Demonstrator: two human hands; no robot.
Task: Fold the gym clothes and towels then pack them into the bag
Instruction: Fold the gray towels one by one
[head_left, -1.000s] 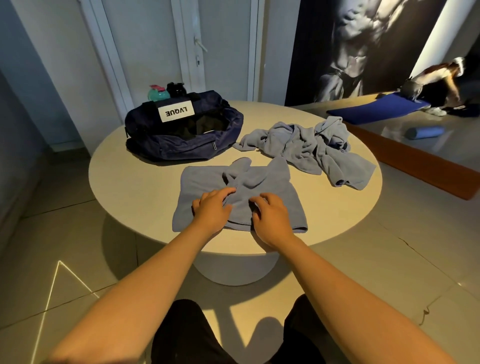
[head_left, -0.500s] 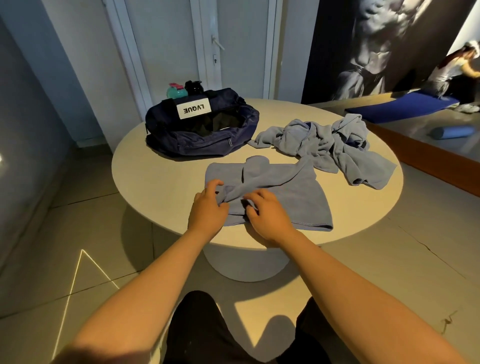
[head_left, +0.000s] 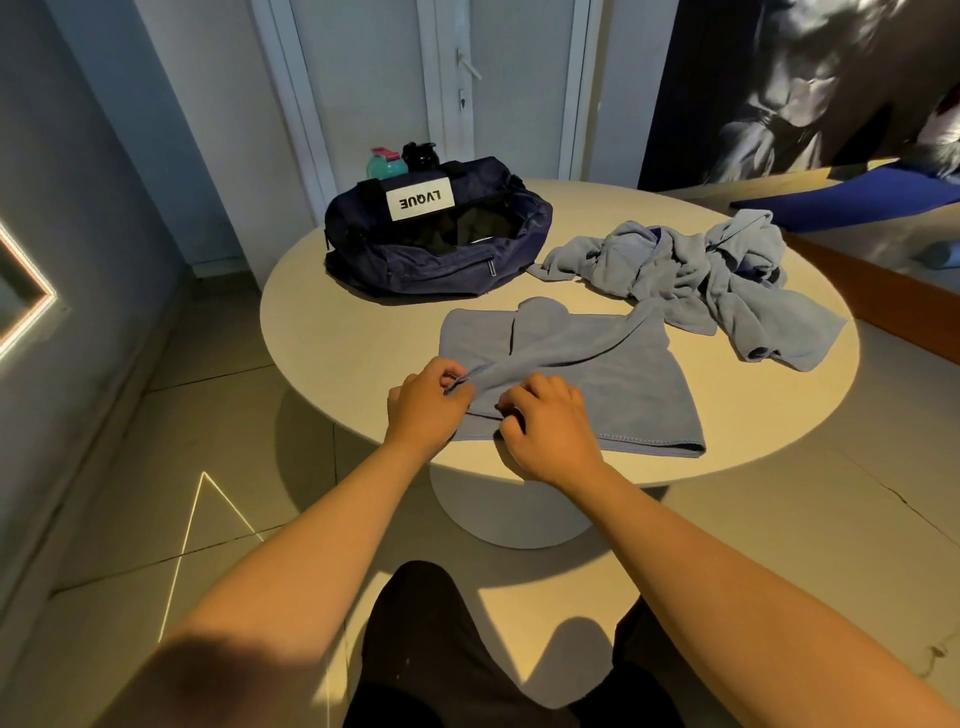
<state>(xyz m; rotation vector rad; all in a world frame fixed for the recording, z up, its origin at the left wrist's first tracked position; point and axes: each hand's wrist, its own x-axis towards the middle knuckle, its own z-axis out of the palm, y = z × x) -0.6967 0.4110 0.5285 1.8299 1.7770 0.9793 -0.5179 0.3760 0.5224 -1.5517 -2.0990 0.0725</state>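
Note:
A grey-blue towel (head_left: 618, 379) lies partly folded on the near side of the round table (head_left: 332, 332). My left hand (head_left: 426, 408) pinches a raised fold of the towel at its near left part. Just to the right, my right hand (head_left: 548, 428) grips the same fold with curled fingers. A navy gym bag (head_left: 441, 260) with a white label stands unzipped at the table's far left. A crumpled heap of grey-blue cloth (head_left: 696, 275) lies at the far right.
Two bottles, a teal one (head_left: 385, 163) and a black one (head_left: 420, 155), stand behind the bag. A white door and wall rise beyond the table. A blue mat (head_left: 852, 200) lies on the floor at the right. The table's single pedestal (head_left: 511, 512) stands before my knees.
Both hands have drawn the towel's fold toward the near edge and closed on it. The camera has swung left, so the table sits further right in view.

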